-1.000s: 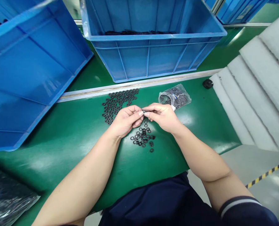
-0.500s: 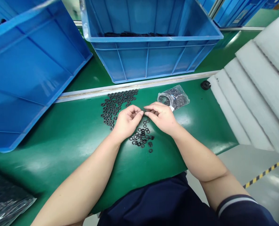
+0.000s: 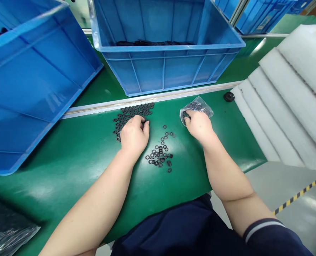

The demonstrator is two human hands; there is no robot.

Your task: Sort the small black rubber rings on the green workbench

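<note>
My left hand [image 3: 135,134] is over the right part of a spread of thick black rings [image 3: 126,113], its fingers curled; whether it holds a ring is hidden. My right hand [image 3: 199,124] has its fingertips at the mouth of a clear plastic bag [image 3: 206,109] of small dark parts, and what they grip cannot be made out. Between the hands, thinner black rings [image 3: 158,156] lie loosely on the green table [image 3: 94,185], some overlapping. One ring [image 3: 164,127] sits apart above them.
Two large blue crates [image 3: 171,69] [image 3: 40,81] stand at the back and left. White foam sheets [image 3: 275,106] are stacked at right, with a black roll [image 3: 228,96] beside them. A dark plastic bag [image 3: 8,227] lies at lower left.
My hands have parted from their meeting point in the middle. The left moved left onto the ring spread; the right moved right to the bag's mouth.
</note>
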